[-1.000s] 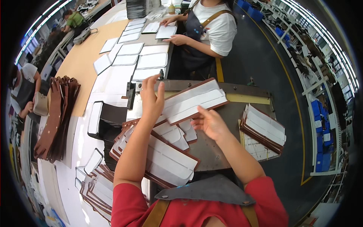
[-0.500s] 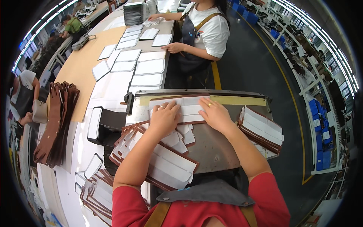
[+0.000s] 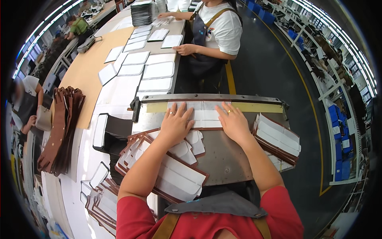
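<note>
One white-faced, brown-edged panel (image 3: 205, 114) lies flat on the metal worktop (image 3: 227, 161), squared along one bar (image 3: 191, 96); a second ago it slanted. The left hand (image 3: 176, 123) and right hand (image 3: 234, 122), apart, rest spread on its two ends. One panel stack (image 3: 276, 135) sits right, one fanned heap (image 3: 181, 177) nearer left, another (image 3: 104, 204) farther left.
</note>
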The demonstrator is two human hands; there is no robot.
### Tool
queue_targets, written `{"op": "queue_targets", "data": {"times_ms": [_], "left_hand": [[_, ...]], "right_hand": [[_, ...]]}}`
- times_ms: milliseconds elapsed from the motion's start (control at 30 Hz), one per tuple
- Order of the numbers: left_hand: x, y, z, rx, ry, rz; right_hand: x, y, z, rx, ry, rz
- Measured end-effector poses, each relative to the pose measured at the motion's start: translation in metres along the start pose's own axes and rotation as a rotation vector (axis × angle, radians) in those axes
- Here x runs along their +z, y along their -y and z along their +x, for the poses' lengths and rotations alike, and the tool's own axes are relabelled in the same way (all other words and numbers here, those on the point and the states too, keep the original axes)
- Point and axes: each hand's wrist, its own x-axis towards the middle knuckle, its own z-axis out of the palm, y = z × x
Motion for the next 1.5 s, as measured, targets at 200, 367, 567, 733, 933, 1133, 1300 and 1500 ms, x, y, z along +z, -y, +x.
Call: {"op": "queue_targets", "data": {"times_ms": [200,367,567,733,933,1133,1300,1500], "left_hand": [[-0.007,-0.007,-0.002,0.014,-0.028,-0.016],[-0.007,-0.007,-0.002,0.036,-0.079,-0.009],[-0.007,-0.008,-0.001,0.023,-0.074,-0.02],[-0.011,-0.011,-0.004,0.012,-0.026,-0.05],[-0.012,-0.002,0.001,0.011,0.067,-0.091],[-0.011,0.015,0.004,-0.075,-0.153,-0.202],[-0.011,0.013,0.004,-0.064,-0.079,0.05],[-0.022,0.008,0.001,-0.165,-0.016,0.167]], "right_hand": [[-0.01,0.005,-0.001,-0.026,-0.028,0.029],[-0.009,0.005,0.0,-0.071,-0.057,-0.032],[-0.009,0.004,0.002,-0.064,-0.072,0.014],[-0.01,0.004,-0.006,-0.086,-0.083,-0.013],[-0.018,0.021,0.015,-0.091,-0.06,0.233],[0.031,0.059,0.073,-0.232,-0.071,0.347],[0.037,0.061,0.068,-0.332,-0.142,0.136],[0.006,0.017,0.045,-0.323,-0.029,0.059]]}}
